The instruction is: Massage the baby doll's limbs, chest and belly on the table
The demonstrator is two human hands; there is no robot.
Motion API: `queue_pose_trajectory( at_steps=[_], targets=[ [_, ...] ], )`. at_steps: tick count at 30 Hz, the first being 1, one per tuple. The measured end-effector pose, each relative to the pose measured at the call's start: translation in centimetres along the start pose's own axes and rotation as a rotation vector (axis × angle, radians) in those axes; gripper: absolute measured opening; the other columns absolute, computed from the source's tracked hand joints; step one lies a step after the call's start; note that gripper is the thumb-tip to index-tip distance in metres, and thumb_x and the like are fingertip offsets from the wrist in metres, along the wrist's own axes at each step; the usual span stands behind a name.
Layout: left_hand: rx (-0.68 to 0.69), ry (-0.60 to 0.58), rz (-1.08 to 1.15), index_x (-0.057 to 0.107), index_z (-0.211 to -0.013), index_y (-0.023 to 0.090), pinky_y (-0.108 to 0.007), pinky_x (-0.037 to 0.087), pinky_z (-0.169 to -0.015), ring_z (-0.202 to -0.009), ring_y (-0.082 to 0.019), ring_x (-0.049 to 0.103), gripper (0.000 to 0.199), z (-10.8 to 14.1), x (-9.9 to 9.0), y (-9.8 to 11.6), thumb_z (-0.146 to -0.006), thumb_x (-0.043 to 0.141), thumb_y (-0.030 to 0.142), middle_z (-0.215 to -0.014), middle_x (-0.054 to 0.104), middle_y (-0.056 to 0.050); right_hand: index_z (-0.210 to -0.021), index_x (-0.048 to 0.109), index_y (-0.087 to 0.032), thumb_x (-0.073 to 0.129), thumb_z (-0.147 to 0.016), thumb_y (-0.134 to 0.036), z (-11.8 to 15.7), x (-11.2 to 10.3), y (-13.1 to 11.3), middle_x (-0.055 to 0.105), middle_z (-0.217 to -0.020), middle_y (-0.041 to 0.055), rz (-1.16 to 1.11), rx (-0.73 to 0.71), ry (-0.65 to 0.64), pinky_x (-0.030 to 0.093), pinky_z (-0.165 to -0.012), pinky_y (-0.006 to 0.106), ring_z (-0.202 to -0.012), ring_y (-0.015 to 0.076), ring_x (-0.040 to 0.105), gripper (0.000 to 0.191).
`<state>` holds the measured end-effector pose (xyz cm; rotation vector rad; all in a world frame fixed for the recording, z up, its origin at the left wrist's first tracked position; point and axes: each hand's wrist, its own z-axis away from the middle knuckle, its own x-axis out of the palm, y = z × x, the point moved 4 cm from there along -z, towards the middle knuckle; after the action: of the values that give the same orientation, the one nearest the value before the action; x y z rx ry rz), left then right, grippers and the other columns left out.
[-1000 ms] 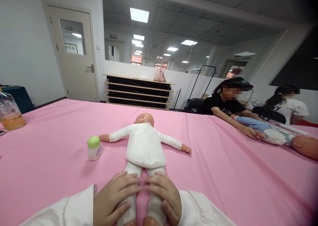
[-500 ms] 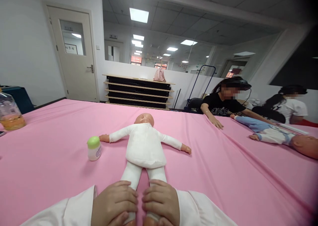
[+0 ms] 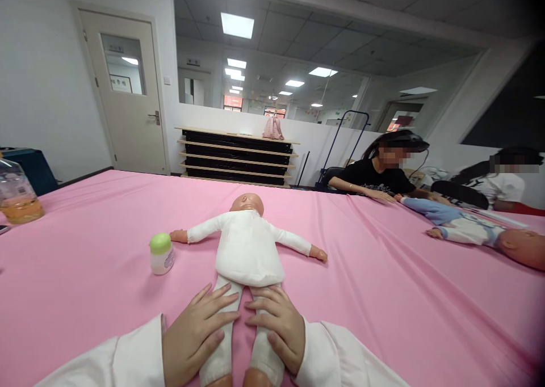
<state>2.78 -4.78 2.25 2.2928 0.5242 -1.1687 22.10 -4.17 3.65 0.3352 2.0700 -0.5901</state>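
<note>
A baby doll (image 3: 249,248) in a white top and white leggings lies on the pink cloth, its head away from me and its arms spread wide. My left hand (image 3: 202,330) rests over the doll's leg on the left, fingers loosely spread. On the other leg lies my right hand (image 3: 276,324), its fingers also spread apart and slightly curved. Both palms are hidden. Below my hands the doll's bare feet show at the bottom edge. Beside the doll's hand on the left stands a small jar (image 3: 162,255) with a green lid.
Pink cloth (image 3: 102,222) covers the table. A bottle of amber liquid (image 3: 19,197) stands at the far left. To the right, a person in black (image 3: 378,177) reaches toward another doll (image 3: 472,225) in blue and white. A second person (image 3: 504,183) sits farther right.
Both my hands have slid up the doll's legs toward its top, and their fingers have opened out from a wrapped hold. The person in black has moved an arm toward the other doll.
</note>
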Motion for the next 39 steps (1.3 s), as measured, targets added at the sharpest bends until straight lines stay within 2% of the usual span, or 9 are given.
queue_pose_trajectory(
  at_steps=[4,10,14,19,22,30,32,35,39],
  targets=[
    [0.150,-0.020,0.081,0.054,-0.115,0.026,-0.037,0.024,-0.108,-0.122,-0.015,0.041,0.032,-0.1,-0.9,1.1,-0.091,0.033,0.028,-0.118,0.059,0.001,-0.108,0.053,-0.019,0.018,-0.089,-0.045,0.2,1.1,-1.0,0.063,-0.098,0.0050,-0.002,-0.181,-0.044,0.025,-0.102,0.042,-0.108,0.0182,0.049,0.047],
    [0.396,-0.043,0.203,0.056,-0.103,0.021,-0.025,0.031,-0.104,-0.104,-0.009,0.056,0.030,0.0,-1.9,2.8,-0.093,0.029,0.029,-0.098,0.068,0.000,-0.108,0.052,-0.014,0.016,-0.091,-0.042,0.6,1.8,-2.2,0.065,-0.093,0.0066,-0.015,-0.492,0.107,0.041,-0.085,0.030,-0.087,0.0138,0.058,0.048],
    [0.435,0.037,0.198,0.056,-0.103,0.021,-0.025,0.034,-0.101,-0.102,-0.010,0.057,0.032,0.4,-2.3,2.7,-0.093,0.027,0.031,-0.099,0.068,-0.001,-0.113,0.050,-0.014,0.022,-0.090,-0.039,0.4,0.2,-2.5,0.062,-0.102,0.0091,-0.052,-0.415,0.080,0.039,-0.090,0.033,-0.098,0.0161,0.056,0.045],
    [0.077,0.064,0.036,0.046,-0.125,0.024,-0.035,0.029,-0.105,-0.122,-0.016,0.041,0.037,0.1,-1.3,0.6,-0.092,0.031,0.032,-0.129,0.050,-0.003,-0.112,0.053,-0.018,0.019,-0.091,-0.036,0.1,-0.8,-0.4,0.056,-0.114,0.0090,-0.040,0.006,0.103,0.033,-0.098,0.038,-0.112,0.0177,0.047,0.044],
    [-0.042,0.050,0.015,0.047,-0.124,0.026,-0.034,0.029,-0.106,-0.125,-0.016,0.038,0.035,-0.1,-0.8,-0.1,-0.092,0.034,0.029,-0.132,0.047,0.000,-0.102,0.059,-0.019,0.016,-0.092,-0.037,0.1,-0.1,0.5,0.058,-0.111,0.0076,-0.062,0.087,0.108,0.035,-0.095,0.038,-0.112,0.0181,0.046,0.047],
    [0.204,-0.027,0.115,0.058,-0.106,0.023,-0.036,0.026,-0.107,-0.118,-0.015,0.046,0.031,-0.1,-1.2,1.4,-0.090,0.032,0.024,-0.107,0.064,-0.001,-0.103,0.054,-0.020,0.015,-0.089,-0.042,0.2,1.1,-1.1,0.063,-0.095,0.0039,-0.010,-0.172,-0.028,0.022,-0.103,0.041,-0.107,0.0167,0.048,0.047],
    [0.314,-0.022,0.128,0.057,-0.103,0.022,-0.033,0.028,-0.106,-0.112,-0.014,0.051,0.030,-0.2,-1.5,2.0,-0.091,0.029,0.027,-0.101,0.066,-0.002,-0.105,0.053,-0.018,0.016,-0.089,-0.043,0.3,1.5,-1.3,0.063,-0.095,0.0044,0.020,-0.235,-0.063,0.024,-0.102,0.039,-0.103,0.0157,0.051,0.047],
    [0.465,0.004,0.121,0.057,-0.097,0.020,-0.025,0.033,-0.102,-0.103,-0.010,0.057,0.026,-0.1,-1.7,3.0,-0.092,0.032,0.028,-0.095,0.069,-0.001,-0.104,0.052,-0.018,0.014,-0.090,-0.045,0.4,1.8,-1.7,0.065,-0.092,0.0042,0.029,-0.358,0.051,0.032,-0.095,0.036,-0.091,0.0141,0.056,0.048],
    [0.472,0.072,0.134,0.056,-0.093,0.020,-0.018,0.036,-0.098,-0.091,-0.006,0.062,0.022,0.3,-2.0,3.4,-0.093,0.034,0.023,-0.090,0.070,0.001,-0.107,0.052,-0.016,0.023,-0.092,-0.040,0.5,1.7,-2.6,0.065,-0.095,0.0053,-0.002,-0.491,0.101,0.042,-0.083,0.028,-0.086,0.0124,0.058,0.041]
  ],
)
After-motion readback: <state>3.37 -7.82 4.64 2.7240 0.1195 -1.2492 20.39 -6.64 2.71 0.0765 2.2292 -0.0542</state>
